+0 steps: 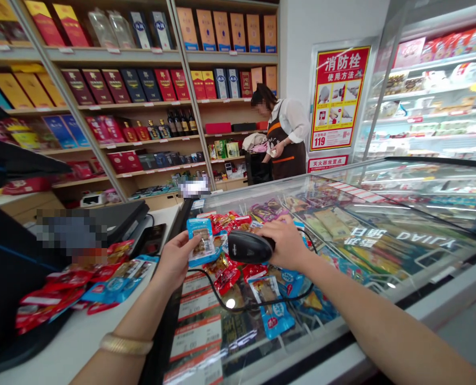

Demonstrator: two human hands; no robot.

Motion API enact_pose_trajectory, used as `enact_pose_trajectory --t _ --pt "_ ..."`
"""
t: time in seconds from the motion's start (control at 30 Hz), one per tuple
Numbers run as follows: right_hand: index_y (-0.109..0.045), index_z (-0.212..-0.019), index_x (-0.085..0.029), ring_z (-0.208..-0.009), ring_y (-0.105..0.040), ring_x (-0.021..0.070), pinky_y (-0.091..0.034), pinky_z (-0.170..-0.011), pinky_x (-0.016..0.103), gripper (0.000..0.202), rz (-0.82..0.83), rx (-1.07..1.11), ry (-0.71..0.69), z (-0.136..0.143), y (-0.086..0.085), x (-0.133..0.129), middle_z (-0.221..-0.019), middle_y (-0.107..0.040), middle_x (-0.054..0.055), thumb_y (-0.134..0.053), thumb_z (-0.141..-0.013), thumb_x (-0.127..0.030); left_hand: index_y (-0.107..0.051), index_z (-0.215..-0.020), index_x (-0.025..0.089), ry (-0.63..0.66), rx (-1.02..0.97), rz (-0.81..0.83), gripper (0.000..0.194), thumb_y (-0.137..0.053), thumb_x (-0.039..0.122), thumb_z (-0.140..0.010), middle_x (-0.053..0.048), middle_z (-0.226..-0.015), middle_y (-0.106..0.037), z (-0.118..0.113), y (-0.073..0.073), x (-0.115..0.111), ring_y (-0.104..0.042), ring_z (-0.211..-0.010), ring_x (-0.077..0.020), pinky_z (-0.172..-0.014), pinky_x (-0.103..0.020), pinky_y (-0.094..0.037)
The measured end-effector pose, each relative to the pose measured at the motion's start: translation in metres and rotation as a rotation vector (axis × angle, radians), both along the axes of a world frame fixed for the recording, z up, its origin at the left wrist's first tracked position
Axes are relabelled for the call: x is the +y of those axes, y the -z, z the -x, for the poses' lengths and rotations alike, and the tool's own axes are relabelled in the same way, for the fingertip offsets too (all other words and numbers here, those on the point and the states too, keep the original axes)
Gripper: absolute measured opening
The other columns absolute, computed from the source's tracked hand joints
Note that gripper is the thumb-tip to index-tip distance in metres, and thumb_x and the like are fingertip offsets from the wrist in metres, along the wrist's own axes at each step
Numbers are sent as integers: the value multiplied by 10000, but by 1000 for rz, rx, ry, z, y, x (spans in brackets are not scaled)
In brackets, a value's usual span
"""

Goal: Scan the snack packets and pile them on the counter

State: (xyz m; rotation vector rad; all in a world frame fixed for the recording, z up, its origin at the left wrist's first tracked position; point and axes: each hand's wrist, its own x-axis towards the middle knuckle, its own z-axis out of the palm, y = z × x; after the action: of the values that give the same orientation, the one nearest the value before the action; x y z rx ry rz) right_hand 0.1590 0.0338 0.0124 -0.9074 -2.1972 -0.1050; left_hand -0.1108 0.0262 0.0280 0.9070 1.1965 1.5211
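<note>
My left hand (177,259) pinches the edge of a blue snack packet (201,240) above the glass top of a display freezer. Wrapped round the handle of a black barcode scanner (249,247), my right hand (288,240) holds it just right of that packet, its head facing the packet. Beneath both hands, red packets (226,278) and blue packets (272,307) are scattered on the glass. The scanner's black cable (238,308) loops over them. On the white counter at the left lies a pile of red and blue packets (117,280).
Glass-topped freezer (414,214) stretches away to the right. A black monitor (9,289) stands at the left, near a dark phone (153,239). A person in an apron (288,133) stands behind the freezer by shelves of boxes (141,101).
</note>
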Motion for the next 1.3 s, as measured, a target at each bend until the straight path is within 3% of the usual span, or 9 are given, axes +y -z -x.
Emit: enact_pose_trajectory --t 0.2,0.57,0.97,1.13,1.3 --pt "-696 -887 -231 -800 -585 198 -233 -821 359 226 27 -33 0 2 -5 -3 -856 -730 36 -661 -668 -275 -714 -807 141 32 80 -26 547 -935 383 -369 -61 -797 -766 -1 7 1 -673 -608 -179 -568 -285 -561" --pt "-694 -915 -238 -829 -605 204 -236 -822 355 252 77 -82 24 2 -6 -5 -923 -747 39 -649 -671 -279 -723 -814 142 29 72 -33 402 -907 275 -483 -85 -820 -767 1 10 2 -705 -672 -223 -570 -293 -563" --pt "-703 -911 -240 -826 -615 204 -243 -833 359 236 41 -30 17 2 -1 -3 -897 -750 31 -658 -682 -273 -694 -835 143 42 117 -65 521 -926 368 -427 -49 -755 -742 2 13 3 -656 -609 -177 -588 -292 -547" --pt "-712 -934 -238 -839 -623 202 -262 -816 344 215 -14 -4 54 -2 3 0 -894 -749 49 -635 -740 -287 -589 -794 191 -109 242 -208 453 -895 312 -483 3 -680 -685 7 9 1 -626 -628 -154 -614 -248 -493" --pt "-719 -900 -239 -826 -626 198 -272 -810 344 191 -48 -16 107 -7 9 6 -838 -732 37 -636 -731 -273 -581 -755 218 -379 535 -289 259 -792 234 -606 22 -657 -619 41 -10 -10 -561 -627 -149 -616 -238 -412"
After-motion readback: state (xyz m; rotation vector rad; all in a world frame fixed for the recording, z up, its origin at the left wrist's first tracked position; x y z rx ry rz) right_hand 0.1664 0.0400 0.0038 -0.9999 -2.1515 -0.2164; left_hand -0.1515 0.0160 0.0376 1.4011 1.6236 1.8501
